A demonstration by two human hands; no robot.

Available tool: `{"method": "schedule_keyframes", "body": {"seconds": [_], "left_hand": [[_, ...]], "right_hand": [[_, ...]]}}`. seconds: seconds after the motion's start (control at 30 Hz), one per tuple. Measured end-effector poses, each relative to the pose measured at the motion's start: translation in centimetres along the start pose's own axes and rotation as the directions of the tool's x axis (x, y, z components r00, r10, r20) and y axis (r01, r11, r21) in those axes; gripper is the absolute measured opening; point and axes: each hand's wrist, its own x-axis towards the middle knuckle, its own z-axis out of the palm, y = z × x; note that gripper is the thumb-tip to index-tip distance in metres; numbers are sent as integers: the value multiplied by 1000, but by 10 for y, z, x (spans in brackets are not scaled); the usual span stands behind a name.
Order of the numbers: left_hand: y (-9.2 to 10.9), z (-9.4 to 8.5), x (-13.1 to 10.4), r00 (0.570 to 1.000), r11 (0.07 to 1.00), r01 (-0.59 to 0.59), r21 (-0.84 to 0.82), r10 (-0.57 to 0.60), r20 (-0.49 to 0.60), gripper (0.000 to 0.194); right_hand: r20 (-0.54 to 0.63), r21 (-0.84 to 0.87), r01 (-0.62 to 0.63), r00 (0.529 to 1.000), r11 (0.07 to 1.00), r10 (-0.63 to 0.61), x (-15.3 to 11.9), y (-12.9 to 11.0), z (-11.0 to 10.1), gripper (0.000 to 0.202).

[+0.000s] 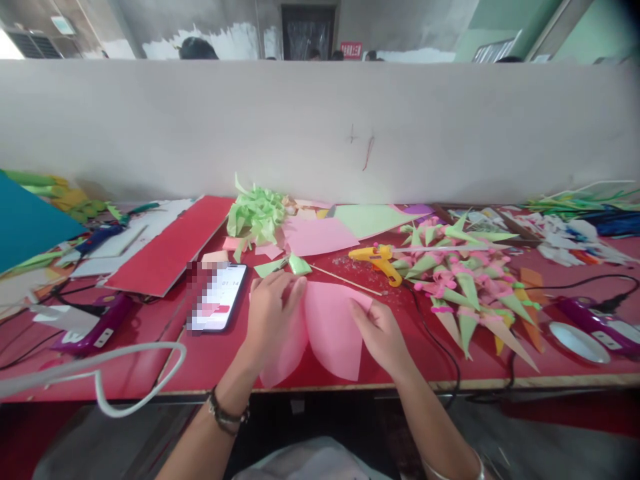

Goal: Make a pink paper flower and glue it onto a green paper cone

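Observation:
A pink sheet (334, 330), curved into two rounded lobes, lies between my hands near the red table's front edge. My left hand (273, 310) rests over its upper left part, fingers bent and close together on it. At the sheet's right edge my right hand (380, 327) pinches the paper between thumb and fingers. Just beyond my left fingertips is a folded light green piece (299, 265). A thin stick (345, 279) lies past the sheet's top edge. The yellow glue gun (377, 261) sits behind my right hand, beside a pile of green and pink paper cones (467, 287).
A phone (220, 298) lies left of my left hand. Power strips (95, 327) and cables flank the work area. A white looped tube (140, 347) crosses the front left. Behind are a red board (173, 250), green paper strips (257, 213) and a tall white partition (300, 127).

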Motion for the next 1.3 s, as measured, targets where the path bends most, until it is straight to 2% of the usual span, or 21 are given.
{"method": "schedule_keyframes", "body": {"seconds": [0.2, 0.5, 0.77, 0.9, 0.97, 1.03, 1.13, 1.2, 1.3], "left_hand": [[-5, 3, 1, 1000, 980, 13, -200, -18, -24, 36], [-10, 4, 1, 998, 976, 19, -219, -33, -58, 39], [-23, -2, 0, 999, 975, 31, -219, -37, -25, 21], [-36, -16, -10, 987, 974, 157, -162, -159, 0, 26], [-41, -20, -17, 965, 932, 260, -254, -255, 56, 34], [-44, -19, -26, 922, 826, 386, -411, -350, 164, 42], [-45, -8, -39, 812, 616, 579, -535, -500, 302, 38], [-46, 0, -44, 754, 540, 640, -547, -579, 311, 39], [-46, 5, -43, 734, 520, 640, -566, -631, 250, 42]], "right_hand": [[20, 21, -7, 1000, 1000, 6, 2, 2, 5, 27], [-20, -11, 11, 1000, 1000, -11, 2, 8, 5, 29], [-194, -83, -21, 981, 996, 4, 2, 12, 5, 35], [-303, -104, -5, 952, 995, -27, 2, 12, 3, 32], [-361, -106, 5, 932, 994, -43, 1, 14, 3, 30], [-400, -106, 14, 915, 994, -56, 1, 15, 5, 28], [-432, -137, 19, 898, 990, -77, 1, 17, 10, 31], [-439, -175, 25, 893, 984, -100, 1, 20, 12, 35], [-430, -227, 37, 893, 973, -134, 0, 24, 11, 36]]}}
